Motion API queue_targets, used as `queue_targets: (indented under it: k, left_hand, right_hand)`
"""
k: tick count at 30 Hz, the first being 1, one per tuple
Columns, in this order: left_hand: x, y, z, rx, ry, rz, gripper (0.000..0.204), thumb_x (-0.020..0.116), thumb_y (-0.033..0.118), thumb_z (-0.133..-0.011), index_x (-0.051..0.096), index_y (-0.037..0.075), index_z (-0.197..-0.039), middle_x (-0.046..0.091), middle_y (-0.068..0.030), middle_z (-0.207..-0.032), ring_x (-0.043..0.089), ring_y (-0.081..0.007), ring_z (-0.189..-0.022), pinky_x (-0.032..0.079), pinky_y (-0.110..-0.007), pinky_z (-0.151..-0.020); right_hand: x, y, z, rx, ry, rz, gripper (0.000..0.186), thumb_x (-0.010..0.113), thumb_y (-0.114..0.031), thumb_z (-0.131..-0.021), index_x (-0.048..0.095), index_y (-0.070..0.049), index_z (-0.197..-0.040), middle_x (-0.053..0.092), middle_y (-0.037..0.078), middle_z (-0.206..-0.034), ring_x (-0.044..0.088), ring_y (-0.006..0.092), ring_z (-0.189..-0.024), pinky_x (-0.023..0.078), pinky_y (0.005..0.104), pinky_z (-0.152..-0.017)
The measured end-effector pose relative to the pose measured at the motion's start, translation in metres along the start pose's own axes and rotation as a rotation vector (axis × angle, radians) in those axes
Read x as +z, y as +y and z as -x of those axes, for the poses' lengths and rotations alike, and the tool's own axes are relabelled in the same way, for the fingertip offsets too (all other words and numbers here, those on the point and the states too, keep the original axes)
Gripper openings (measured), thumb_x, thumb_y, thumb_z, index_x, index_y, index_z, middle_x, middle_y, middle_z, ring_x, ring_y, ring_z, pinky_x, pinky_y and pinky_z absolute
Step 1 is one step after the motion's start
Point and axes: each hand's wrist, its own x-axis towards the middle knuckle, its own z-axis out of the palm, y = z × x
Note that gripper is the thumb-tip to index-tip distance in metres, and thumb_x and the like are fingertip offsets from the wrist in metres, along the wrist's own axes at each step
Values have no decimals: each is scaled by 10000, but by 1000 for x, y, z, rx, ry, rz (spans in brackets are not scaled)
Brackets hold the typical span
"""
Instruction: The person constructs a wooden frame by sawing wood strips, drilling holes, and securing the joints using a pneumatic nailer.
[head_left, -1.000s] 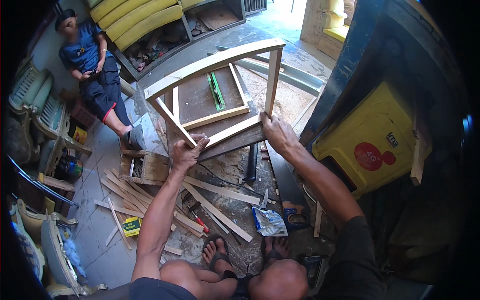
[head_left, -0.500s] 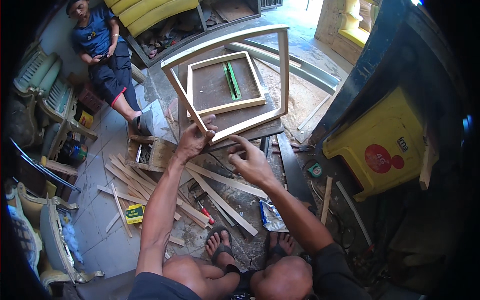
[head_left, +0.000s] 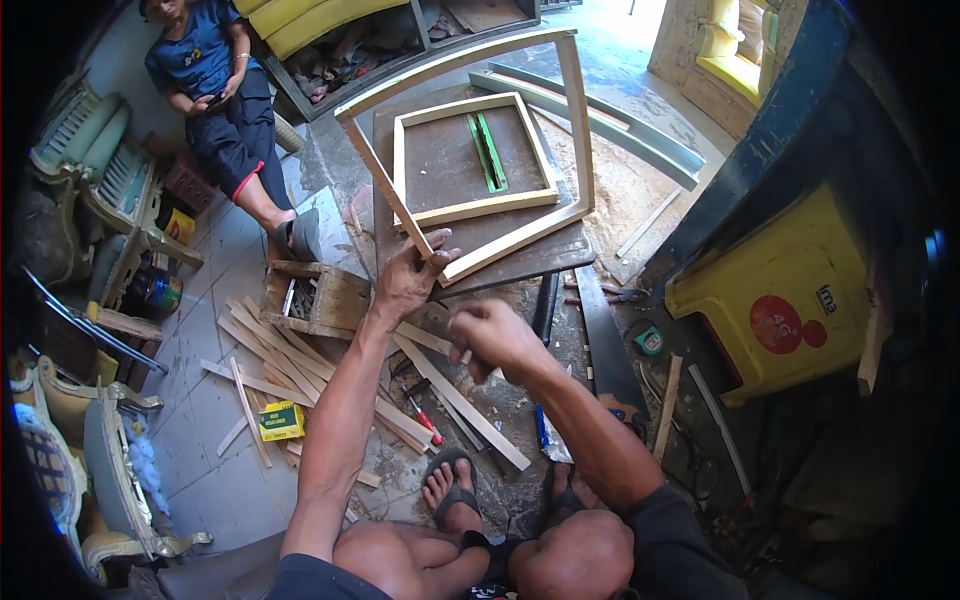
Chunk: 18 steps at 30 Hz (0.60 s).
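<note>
My left hand (head_left: 404, 280) is closed round the near corner of a wooden frame (head_left: 520, 240), its thumb and fingers at the end of the left bar. The frame stands tilted up over a small dark table (head_left: 560, 255). Flat on that table lies a second, smaller wooden frame (head_left: 480, 213), with a slotted green strip (head_left: 487, 153) inside it. My right hand (head_left: 497, 338) is off the frame, below and right of its near corner. Its fingers are curled in; whatever they may hold is too small to name.
Loose wooden strips (head_left: 455, 390) lie on the floor with a red-handled tool (head_left: 425, 418) and a yellow box (head_left: 281, 421). A handsaw (head_left: 612, 350), pliers (head_left: 610, 294), a tape measure (head_left: 649, 341) and a yellow plastic stool (head_left: 775, 300) are at right. A person (head_left: 215, 100) sits at back left.
My right hand has left the frame's lower bar and drawn back toward me, its fingers curling. The left hand keeps hold of the corner. The whole view has shifted slightly.
</note>
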Motion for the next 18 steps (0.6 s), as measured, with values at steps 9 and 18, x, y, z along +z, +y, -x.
queue_targets:
  k: [9, 18]
  left_hand:
    - [-47, -12, -4, -64, 26, -225, 748, 681, 586, -915, 583, 21, -1396, 668, -182, -1322, 638, -286, -1230, 493, -376, -1061]
    - [-9, 32, 15, -168, 371, -616, 445, 765, 348, -934, 702, -8, -1194, 721, -226, -1143, 685, -347, -1065, 502, -408, -965]
  right_hand:
    - [-32, 172, 126, -70, 602, 321, 453, 660, -191, -940, 595, -46, -1365, 728, 224, -1032, 732, 340, -903, 560, 438, -806]
    - [-29, 391, 297, 309, 1004, 731, 564, 732, -97, -802, 549, 53, -1314, 577, 313, -1219, 559, 512, -1165, 469, 521, -1012]
